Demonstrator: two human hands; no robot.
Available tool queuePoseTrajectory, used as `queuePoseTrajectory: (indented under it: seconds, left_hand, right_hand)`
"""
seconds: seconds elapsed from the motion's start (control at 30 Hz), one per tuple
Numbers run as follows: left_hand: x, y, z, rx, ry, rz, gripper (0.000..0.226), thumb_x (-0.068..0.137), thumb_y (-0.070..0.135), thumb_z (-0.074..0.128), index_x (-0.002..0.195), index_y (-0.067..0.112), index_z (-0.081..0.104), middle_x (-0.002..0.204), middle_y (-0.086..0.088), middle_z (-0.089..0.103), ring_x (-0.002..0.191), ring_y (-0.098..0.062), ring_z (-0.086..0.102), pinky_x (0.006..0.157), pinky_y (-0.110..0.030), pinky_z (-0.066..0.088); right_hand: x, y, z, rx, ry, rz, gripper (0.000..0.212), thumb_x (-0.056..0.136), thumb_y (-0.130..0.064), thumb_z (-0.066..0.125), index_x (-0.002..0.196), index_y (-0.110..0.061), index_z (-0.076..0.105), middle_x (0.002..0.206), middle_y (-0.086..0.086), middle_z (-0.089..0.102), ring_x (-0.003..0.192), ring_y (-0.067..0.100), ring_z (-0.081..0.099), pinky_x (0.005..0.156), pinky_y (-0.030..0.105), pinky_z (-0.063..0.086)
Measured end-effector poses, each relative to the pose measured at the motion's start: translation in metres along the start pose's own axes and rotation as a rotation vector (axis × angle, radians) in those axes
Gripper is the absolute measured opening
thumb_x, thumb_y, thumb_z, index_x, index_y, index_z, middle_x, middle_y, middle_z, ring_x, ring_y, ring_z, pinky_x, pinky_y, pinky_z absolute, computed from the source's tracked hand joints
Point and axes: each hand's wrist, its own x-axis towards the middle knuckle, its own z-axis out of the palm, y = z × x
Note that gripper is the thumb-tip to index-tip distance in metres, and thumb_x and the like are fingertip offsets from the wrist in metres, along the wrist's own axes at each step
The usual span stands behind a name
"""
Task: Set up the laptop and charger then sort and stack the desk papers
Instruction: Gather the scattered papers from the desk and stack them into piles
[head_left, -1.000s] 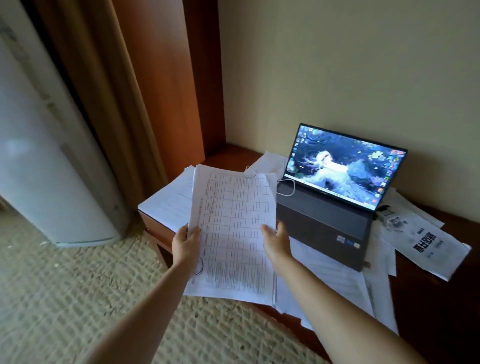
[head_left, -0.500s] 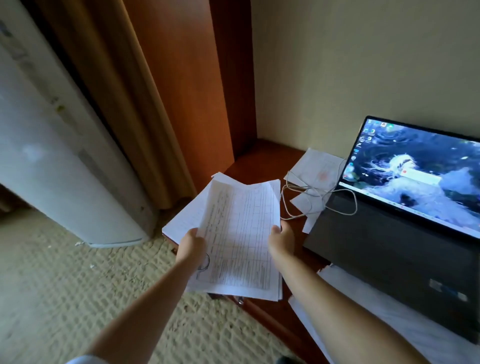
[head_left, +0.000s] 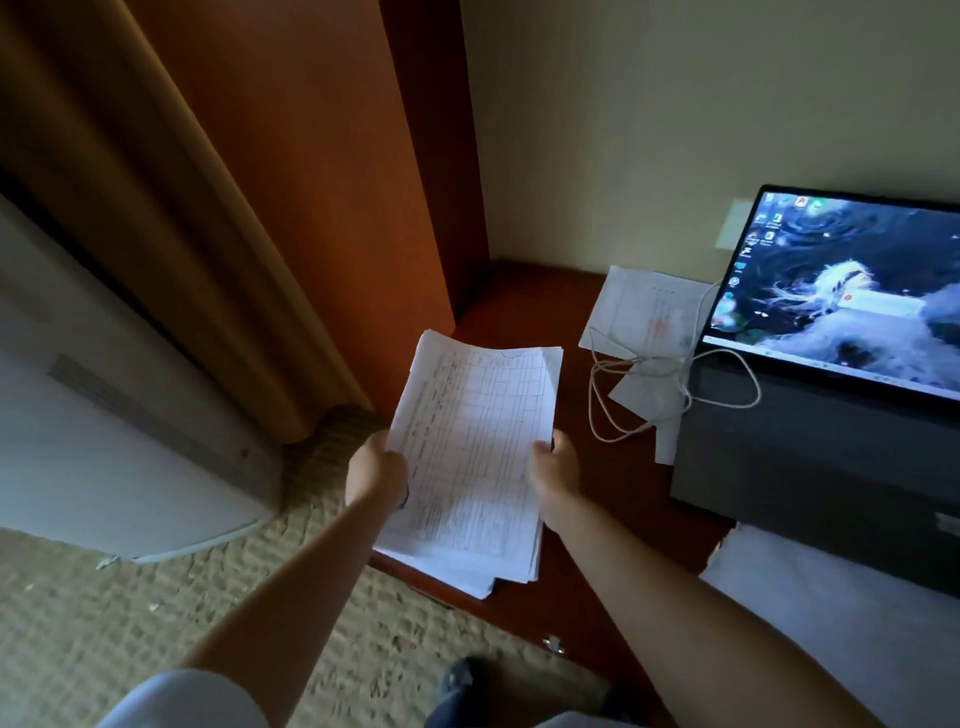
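A stack of printed table sheets is held over the left end of the dark wooden desk. My left hand grips its left edge and my right hand grips its right edge. The stack's lower end lies near the desk's front-left edge. The open laptop stands at the right, its screen lit. A white charger cable loops across the desk and onto the laptop's left corner. More sheets lie behind the cable, and a white sheet lies in front of the laptop.
A wooden panel and a curtain rise left of the desk. A white appliance stands on the carpet at far left. The wall backs the desk.
The view has swung left and closer. Both hands have carried the sheets to the desk's left end and squared them into a narrower stack.
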Motion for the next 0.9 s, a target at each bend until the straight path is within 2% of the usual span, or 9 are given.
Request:
queuePoseTrajectory:
  seconds: [0.13, 0.23, 0.4, 0.5, 0.6, 0.7, 0.77, 0.83, 0.9]
  left_hand:
    - [0.035, -0.022, -0.004, 0.204, -0.081, 0.058, 0.024, 0.075, 0.013, 0.048, 0.093, 0.018, 0.063, 0.089, -0.005, 0.064, 0.083, -0.026, 0.061, 0.072, -0.034, 0.054]
    - [0.052, -0.038, -0.002, 0.313, -0.14, 0.059, 0.036, 0.07, 0.018, 0.047, 0.102, 0.019, 0.063, 0.099, -0.006, 0.063, 0.095, -0.027, 0.058, 0.082, -0.04, 0.053]
    - [0.045, -0.033, 0.0, 0.266, -0.133, 0.199, 0.043, 0.08, 0.009, 0.049, 0.121, 0.019, 0.059, 0.123, -0.004, 0.056, 0.114, -0.024, 0.048, 0.093, -0.039, 0.047]
    - [0.037, -0.031, 0.008, 0.218, -0.208, 0.31, 0.039, 0.08, 0.006, 0.048, 0.115, 0.019, 0.063, 0.124, -0.004, 0.057, 0.113, -0.023, 0.05, 0.093, -0.037, 0.048]
    - [0.024, -0.028, 0.018, 0.136, -0.303, 0.363, 0.036, 0.084, 0.004, 0.049, 0.114, 0.017, 0.063, 0.124, -0.005, 0.059, 0.105, -0.021, 0.056, 0.087, -0.035, 0.053]
    - [0.007, -0.02, 0.028, 0.073, -0.362, 0.375, 0.033, 0.088, 0.002, 0.05, 0.115, 0.016, 0.061, 0.123, -0.003, 0.059, 0.097, -0.014, 0.054, 0.069, -0.02, 0.051]
    - [-0.004, -0.012, 0.036, 0.048, -0.381, 0.379, 0.032, 0.089, 0.001, 0.05, 0.114, 0.017, 0.061, 0.122, -0.001, 0.059, 0.093, -0.01, 0.052, 0.058, -0.012, 0.04]
    - [-0.018, -0.003, 0.043, 0.026, -0.388, 0.379, 0.031, 0.089, 0.001, 0.05, 0.113, 0.018, 0.06, 0.122, 0.0, 0.059, 0.096, -0.011, 0.053, 0.062, -0.013, 0.042]
    - [-0.034, 0.006, 0.051, 0.01, -0.39, 0.381, 0.034, 0.087, -0.001, 0.049, 0.114, 0.017, 0.06, 0.122, -0.001, 0.059, 0.104, -0.014, 0.055, 0.078, -0.022, 0.05]
  right_hand:
    - [0.0, 0.017, 0.021, -0.188, 0.035, 0.071, 0.028, 0.093, -0.009, 0.042, 0.117, -0.011, 0.055, 0.112, 0.006, 0.061, 0.096, 0.023, 0.06, 0.068, 0.029, 0.046]
    - [-0.003, 0.024, 0.028, -0.326, 0.115, 0.108, 0.021, 0.085, -0.008, 0.044, 0.1, -0.007, 0.059, 0.105, 0.01, 0.062, 0.088, 0.025, 0.063, 0.059, 0.028, 0.046]
    - [-0.011, 0.029, 0.035, -0.37, 0.217, 0.092, 0.01, 0.086, -0.011, 0.046, 0.088, -0.011, 0.055, 0.104, 0.009, 0.061, 0.083, 0.023, 0.063, 0.047, 0.021, 0.04]
    - [-0.019, 0.03, 0.034, -0.35, 0.239, 0.08, 0.019, 0.09, -0.011, 0.047, 0.106, -0.013, 0.057, 0.11, 0.007, 0.06, 0.083, 0.019, 0.062, 0.047, 0.019, 0.039]
    - [-0.027, 0.03, 0.029, -0.345, 0.255, 0.08, 0.037, 0.093, -0.011, 0.047, 0.13, -0.012, 0.05, 0.122, 0.007, 0.057, 0.095, 0.02, 0.06, 0.055, 0.02, 0.042]
    - [-0.037, 0.031, 0.018, -0.331, 0.278, 0.065, 0.042, 0.093, -0.012, 0.047, 0.135, -0.014, 0.046, 0.128, 0.006, 0.055, 0.099, 0.02, 0.061, 0.07, 0.027, 0.051]
    - [-0.043, 0.033, 0.004, -0.31, 0.269, 0.042, 0.041, 0.094, -0.013, 0.047, 0.135, -0.016, 0.046, 0.127, 0.006, 0.055, 0.087, 0.014, 0.061, 0.064, 0.022, 0.048]
    - [-0.048, 0.035, -0.014, -0.271, 0.247, 0.02, 0.041, 0.094, -0.012, 0.047, 0.135, -0.017, 0.045, 0.124, 0.006, 0.056, 0.077, 0.011, 0.059, 0.057, 0.02, 0.044]
    - [-0.051, 0.04, -0.035, -0.236, 0.222, 0.003, 0.042, 0.094, -0.012, 0.045, 0.135, -0.017, 0.046, 0.118, 0.006, 0.057, 0.074, 0.012, 0.058, 0.055, 0.021, 0.043]
